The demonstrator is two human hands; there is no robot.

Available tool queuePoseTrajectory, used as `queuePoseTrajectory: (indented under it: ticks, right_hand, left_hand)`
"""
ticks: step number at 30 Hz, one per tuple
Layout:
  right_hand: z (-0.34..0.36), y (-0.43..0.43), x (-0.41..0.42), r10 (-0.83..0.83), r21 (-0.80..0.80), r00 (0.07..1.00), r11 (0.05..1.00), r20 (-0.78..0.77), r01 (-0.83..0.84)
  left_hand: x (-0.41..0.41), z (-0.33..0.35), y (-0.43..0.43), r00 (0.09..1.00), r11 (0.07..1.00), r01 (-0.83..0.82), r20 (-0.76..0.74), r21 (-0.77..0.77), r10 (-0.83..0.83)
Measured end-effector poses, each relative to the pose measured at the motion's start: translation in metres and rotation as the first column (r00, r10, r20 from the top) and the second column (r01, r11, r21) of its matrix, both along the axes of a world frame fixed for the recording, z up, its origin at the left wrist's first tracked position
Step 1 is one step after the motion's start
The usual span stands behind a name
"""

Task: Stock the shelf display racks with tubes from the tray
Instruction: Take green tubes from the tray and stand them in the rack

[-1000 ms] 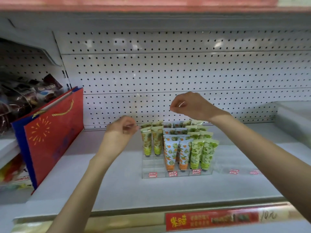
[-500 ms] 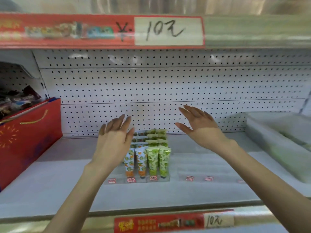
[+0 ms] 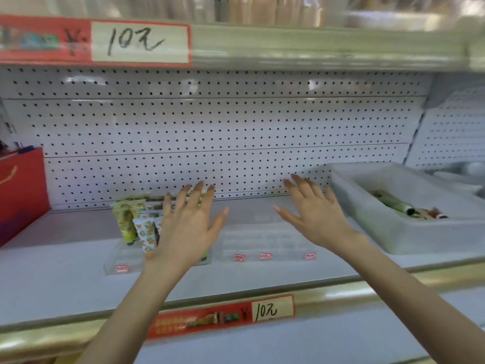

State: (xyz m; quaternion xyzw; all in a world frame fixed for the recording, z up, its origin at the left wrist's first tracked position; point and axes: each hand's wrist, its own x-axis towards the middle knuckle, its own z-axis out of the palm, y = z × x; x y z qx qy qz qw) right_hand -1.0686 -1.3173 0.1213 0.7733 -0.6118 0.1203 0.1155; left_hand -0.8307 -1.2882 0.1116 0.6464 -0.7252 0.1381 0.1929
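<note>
Both hands are spread flat, palms down, fingers straight and apart, with nothing held in either. The left hand point(image 3: 187, 227) is in front of the left rack point(image 3: 118, 264), a clear stand on the shelf point(image 3: 65, 279). It covers the rack's right half, and whether it touches the rack or what stands in it cannot be told.

The tubes point(image 3: 128, 219) that show stand upright in that rack at the left hand's nine o'clock, just beside its fingers. They are green-printed at the back and orange-printed in front, and more are hidden behind the hand.

The right hand point(image 3: 315, 214) is over the back of the right rack point(image 3: 262, 243), a second clear stand with three red tags point(image 3: 265, 256) along its front edge. That rack sits between the two wrists, at the right hand's seven o'clock.

The tray point(image 3: 420, 237), a pale tub, sits on the shelf at the right hand's three o'clock, near but apart from it. A few loose tubes point(image 3: 393, 204) lie flat inside the tray, one of them green with a dark cap; the rest are too blurred to tell apart.

A pegboard point(image 3: 236, 127) closes the back at twelve o'clock. A red bag point(image 3: 21, 190) stands at the far nine o'clock edge. A price strip point(image 3: 139, 43) marked 10 runs overhead, and a lower strip point(image 3: 270, 310) sits on the shelf lip at six o'clock.
</note>
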Motion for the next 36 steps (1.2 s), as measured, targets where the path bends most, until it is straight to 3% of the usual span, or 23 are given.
queuePoseTrajectory:
  ticks: [19, 27, 36]
  right_hand:
    - [-0.013, 0.071, -0.071, -0.221, 0.055, 0.975, 0.974, 0.005, 0.22]
    - [-0.008, 0.037, -0.13, -0.19, -0.028, 0.982, 0.981, 0.02, 0.191]
    - [0.002, -0.02, -0.241, -0.143, 0.007, 0.989, 0.99, 0.048, 0.143]
  left_hand:
    - [-0.07, -0.014, 0.022, 0.981, 0.98, 0.188, 0.039, 0.059, -0.19]
    - [-0.129, 0.004, -0.005, 0.983, 0.983, 0.183, 0.028, 0.029, -0.183]
    - [-0.243, 0.006, -0.046, 0.985, 0.986, 0.168, -0.038, 0.011, -0.167]
